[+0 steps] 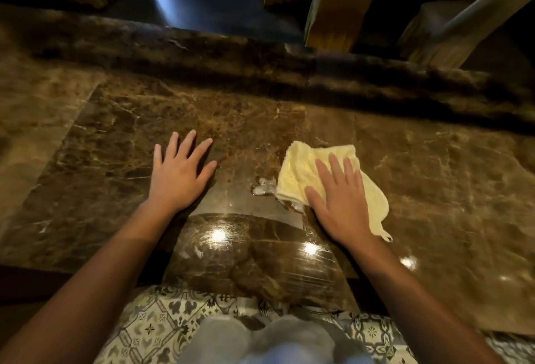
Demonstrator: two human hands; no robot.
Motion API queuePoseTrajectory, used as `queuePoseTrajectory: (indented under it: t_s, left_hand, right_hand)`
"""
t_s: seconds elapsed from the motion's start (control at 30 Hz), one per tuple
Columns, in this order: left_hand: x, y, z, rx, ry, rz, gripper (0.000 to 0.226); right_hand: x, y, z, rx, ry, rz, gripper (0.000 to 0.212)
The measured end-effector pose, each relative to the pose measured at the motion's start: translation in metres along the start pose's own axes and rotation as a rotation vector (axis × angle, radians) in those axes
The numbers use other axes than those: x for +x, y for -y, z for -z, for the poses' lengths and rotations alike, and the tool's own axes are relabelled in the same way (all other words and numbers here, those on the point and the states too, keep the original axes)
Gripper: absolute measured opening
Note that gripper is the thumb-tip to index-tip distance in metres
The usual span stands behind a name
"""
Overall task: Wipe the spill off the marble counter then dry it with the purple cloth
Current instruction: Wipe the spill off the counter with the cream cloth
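A brown marble counter [121, 143] fills the view. A small glistening spill [264, 187] lies near its middle, just left of a pale yellow cloth [301, 167]. My right hand [340, 201] presses flat on that cloth, fingers spread, with the cloth's left edge touching the wet patch. My left hand [178, 172] rests flat on the bare marble to the left of the spill, fingers apart, holding nothing. No purple cloth is in view.
A raised marble ledge [260, 59] runs along the counter's far side. Beyond it stand wooden chair legs [335, 4] and dark floor. Patterned floor tiles [150, 326] show below the counter's near edge. Light glare [218, 235] reflects off the marble near me.
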State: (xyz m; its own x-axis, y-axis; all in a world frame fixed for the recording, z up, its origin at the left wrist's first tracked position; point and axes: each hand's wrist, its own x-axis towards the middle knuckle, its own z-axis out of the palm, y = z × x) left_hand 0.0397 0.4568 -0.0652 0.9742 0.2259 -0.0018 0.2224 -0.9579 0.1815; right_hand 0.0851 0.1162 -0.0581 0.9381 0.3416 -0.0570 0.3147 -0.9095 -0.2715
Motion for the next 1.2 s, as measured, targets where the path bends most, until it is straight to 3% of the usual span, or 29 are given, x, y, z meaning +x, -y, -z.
queuePoseTrajectory:
  t_s: [0.13,0.27,0.5,0.63,0.73,1.0,1.2]
  left_hand:
    - [-0.015,0.009,-0.005,0.031,-0.032,0.014,0.063]
    - [-0.012,0.007,-0.005,0.011,-0.034,0.028,0.063]
    - [-0.012,0.006,-0.002,-0.003,-0.036,0.039,0.063]
    - [-0.015,0.006,-0.001,-0.005,-0.066,0.028,0.061]
    - [-0.015,0.006,-0.001,-0.017,-0.061,0.028,0.061]
    - [-0.018,0.01,-0.003,-0.033,-0.044,0.012,0.061]
    - [-0.018,0.009,-0.003,-0.056,-0.069,0.001,0.063]
  right_hand:
    - [-0.06,0.001,-0.004,0.041,0.013,-0.005,0.062]
    - [-0.063,0.003,-0.01,-0.049,-0.017,0.031,0.054]
    - [0.042,0.01,-0.004,-0.104,-0.048,-0.094,0.061]
    - [0.12,0.015,0.002,-0.026,-0.054,-0.149,0.058]
    - [0.144,0.028,0.004,0.077,-0.067,-0.09,0.052]
    - [0.027,0.037,-0.005,0.293,-0.042,0.169,0.039]
    - [-0.075,0.027,-0.009,0.535,-0.223,0.021,0.034]
